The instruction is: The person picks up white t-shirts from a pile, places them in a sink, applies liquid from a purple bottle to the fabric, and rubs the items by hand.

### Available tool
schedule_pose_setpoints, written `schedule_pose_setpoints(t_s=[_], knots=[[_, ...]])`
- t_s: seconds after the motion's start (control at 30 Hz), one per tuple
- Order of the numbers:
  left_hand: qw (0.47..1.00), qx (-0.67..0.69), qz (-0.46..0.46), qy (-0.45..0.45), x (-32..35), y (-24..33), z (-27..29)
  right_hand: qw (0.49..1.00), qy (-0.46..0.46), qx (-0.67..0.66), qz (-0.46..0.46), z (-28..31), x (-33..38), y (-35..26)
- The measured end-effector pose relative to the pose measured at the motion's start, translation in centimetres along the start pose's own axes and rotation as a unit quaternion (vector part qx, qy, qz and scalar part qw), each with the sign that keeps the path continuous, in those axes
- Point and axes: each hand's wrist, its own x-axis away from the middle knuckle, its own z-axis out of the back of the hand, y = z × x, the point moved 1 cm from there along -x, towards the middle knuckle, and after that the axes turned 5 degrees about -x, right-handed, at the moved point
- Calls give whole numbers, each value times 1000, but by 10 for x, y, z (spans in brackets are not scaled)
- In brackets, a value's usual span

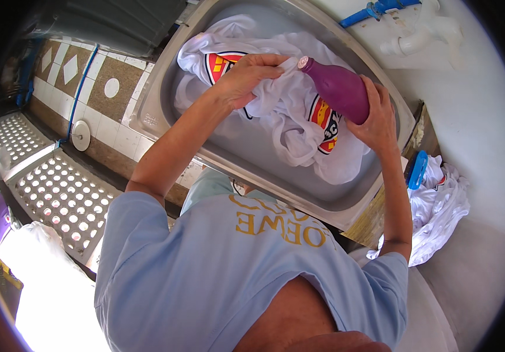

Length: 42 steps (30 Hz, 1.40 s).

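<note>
A purple bottle (341, 92) with a pale cap is in my right hand (379, 117), whose fingers wrap around its wide end. It lies tilted over the laundry, its cap pointing to the left. My left hand (249, 83) pinches a fold of white cloth (274, 97) just left of the cap. That cloth belongs to a bunched heap with red, yellow and black prints, wet in places. The heap sits in a metal sink basin (229, 154), in shallow greyish water. Any liquid leaving the bottle cannot be made out.
A white tap (428, 40) and a blue pipe (377, 9) are on the wall at the far right. Right of the basin, a blue plastic item (418, 170) rests by more white laundry (437, 211). Perforated grey panels (58, 202) and a dark bin-like object (111, 23) stand left.
</note>
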Motion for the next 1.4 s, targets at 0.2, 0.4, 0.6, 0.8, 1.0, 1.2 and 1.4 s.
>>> schedule_pose_setpoints(t_s=[0.2,0.4,0.6,0.8,1.0,1.2,1.4], knots=[[998,-57,-9,29,-7,-10,8,1000,-8,28,-11,-2,1,-8],[996,-74,-20,35,-8,-12,6,998,-10,56,-15,-1,4,-15],[997,-67,-13,33,-7,-14,4,996,-15,83,-29,2,9,-19],[994,-97,13,45,-4,-12,2,996,-11,88,-27,2,14,-21],[996,-83,30,28,-5,-15,5,995,-9,99,-25,4,17,-22],[997,-62,45,24,-9,-21,8,994,-8,103,-25,5,19,-22],[996,-55,59,32,-9,-21,8,994,-2,106,-20,4,21,-21]])
